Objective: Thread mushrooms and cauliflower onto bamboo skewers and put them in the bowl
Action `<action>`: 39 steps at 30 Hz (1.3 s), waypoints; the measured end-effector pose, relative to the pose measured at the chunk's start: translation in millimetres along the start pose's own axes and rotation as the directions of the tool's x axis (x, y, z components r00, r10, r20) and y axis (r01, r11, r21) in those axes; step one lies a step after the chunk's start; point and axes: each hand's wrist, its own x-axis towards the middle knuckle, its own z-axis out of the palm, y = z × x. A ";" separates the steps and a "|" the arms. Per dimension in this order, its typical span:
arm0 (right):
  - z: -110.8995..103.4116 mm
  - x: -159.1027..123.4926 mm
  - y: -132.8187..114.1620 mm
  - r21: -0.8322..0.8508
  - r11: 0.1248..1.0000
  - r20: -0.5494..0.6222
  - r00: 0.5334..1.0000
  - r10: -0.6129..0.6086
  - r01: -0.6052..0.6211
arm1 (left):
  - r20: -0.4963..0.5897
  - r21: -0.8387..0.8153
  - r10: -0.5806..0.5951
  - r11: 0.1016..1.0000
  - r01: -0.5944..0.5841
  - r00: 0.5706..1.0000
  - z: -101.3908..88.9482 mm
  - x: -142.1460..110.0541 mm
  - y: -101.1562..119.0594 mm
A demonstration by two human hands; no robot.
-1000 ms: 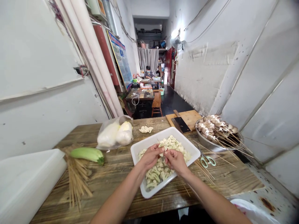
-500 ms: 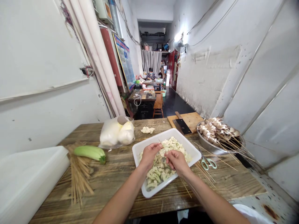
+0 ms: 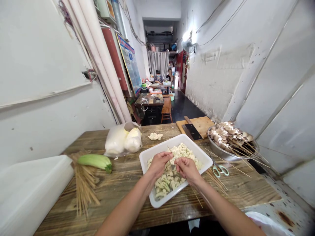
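Observation:
Over a white plastic tray (image 3: 146, 178) of cut cauliflower (image 3: 164, 184), both hands work close together. My right hand (image 3: 187, 168) is closed on a thin bamboo skewer (image 3: 197, 197); its lower end slants out beneath the wrist toward the table's front edge. The skewer's tip shows just above my left hand (image 3: 159, 164), whose thumb and fingers pinch what looks like a small cauliflower floret at that end. Fingers mostly hide the floret. Behind the tray, a finished cauliflower skewer (image 3: 155, 136) lies on the wooden table.
To the right are green-handled scissors (image 3: 220, 170), loose skewers (image 3: 216, 180), a steel bowl (image 3: 219, 154) of skewered mushrooms (image 3: 225, 134), and a cleaver (image 3: 193, 131) on a cutting board (image 3: 203, 126). At left lie a green squash (image 3: 94, 161), skewers (image 3: 83, 186), bagged cauliflower (image 3: 118, 141) and white containers (image 3: 36, 193).
Both hands stay over the tray, with only a slight shift of the fingers; the left hand has moved a little to the right. The camera view has shifted slightly.

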 end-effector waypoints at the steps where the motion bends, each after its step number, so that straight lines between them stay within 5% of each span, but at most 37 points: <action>1: 0.4 0.2 0.0 0.004 1.000 -0.002 1.000 0.000 0.000 | -0.005 0.003 0.007 1.000 -0.007 1.000 0.8 -0.1 0.1; 6: -3.5 1.3 -2.9 0.002 1.000 -0.018 1.000 0.014 -0.014 | -0.014 0.127 0.055 0.991 -0.053 0.998 -4.1 4.0 -2.4; 9: -19.2 3.2 -11.4 0.001 0.999 -0.073 0.997 -0.032 0.033 | -0.071 0.338 0.218 0.923 -0.182 0.973 -12.8 6.8 -6.3; 12: -42.1 7.6 -21.2 0.098 0.993 -0.129 0.991 -0.047 0.060 | 0.014 0.662 0.294 0.713 -0.229 0.956 -16.4 5.7 -10.8; 15: -60.8 11.8 -26.1 0.257 0.966 -0.073 0.997 0.040 -0.020 | 0.177 0.889 0.142 0.401 -0.220 0.974 -9.3 0.9 -16.3; 18: -69.4 13.2 -25.6 0.341 0.938 0.014 0.998 0.066 -0.067 | 0.253 0.962 0.024 0.102 -0.254 0.967 3.0 -2.6 -23.9; 21: -69.7 12.0 -23.7 0.336 0.940 0.045 0.998 0.041 -0.054 | 0.242 0.970 0.021 -0.003 -0.242 0.970 10.0 -0.5 -30.6; 24: -65.8 9.7 -22.7 0.276 0.961 0.031 0.999 0.018 -0.026 | 0.185 0.971 0.004 0.156 -0.184 0.983 8.1 6.4 -30.6; 27: -60.7 7.3 -22.4 0.190 0.982 -0.005 1.000 -0.012 0.013 | 0.071 0.843 -0.036 0.536 -0.041 0.997 3.8 13.5 -22.6; 29: -58.0 5.8 -22.0 0.136 0.990 -0.011 0.999 -0.030 0.031 | 0.006 0.569 -0.055 0.821 0.042 0.998 3.6 16.7 -14.6; 31: -56.4 4.9 -21.1 0.084 0.996 0.003 0.999 -0.032 0.032 | -0.031 0.206 -0.093 0.974 0.098 0.995 5.7 19.1 -6.4; 34: -55.6 4.2 -18.9 -0.001 1.000 0.022 0.999 -0.028 0.028 | -0.035 -0.152 -0.145 0.979 0.138 0.989 9.5 22.4 2.5; 39: -52.1 3.0 -18.4 -0.130 0.991 0.064 0.998 -0.006 0.014 | 0.034 -0.332 -0.138 0.933 0.141 0.990 8.9 26.0 5.4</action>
